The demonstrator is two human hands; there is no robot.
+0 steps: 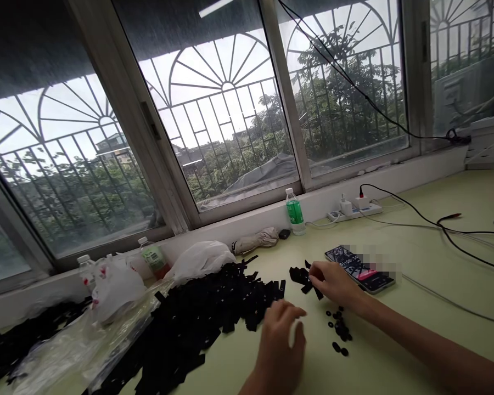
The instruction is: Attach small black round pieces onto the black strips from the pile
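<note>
My right hand (333, 282) reaches in from the right with its fingertips drawn together at a small pile of short black strips (299, 276). What lies between those fingertips is hidden. To its left, my left hand (279, 343) hovers by the table with thumb and fingers apart, holding nothing. Just beyond it spreads a large heap of flat black strips (214, 302), some with small light marks. Several small round black discs (341, 329) lie loose on the table below my right wrist.
A phone with a lit screen (362, 269) lies beyond my right hand. Along the sill stand a green-labelled bottle (295, 213) and a power strip (366, 209) with cables. White plastic bags (201, 258), clear film (78, 340) and another bottle (154, 258) are at left.
</note>
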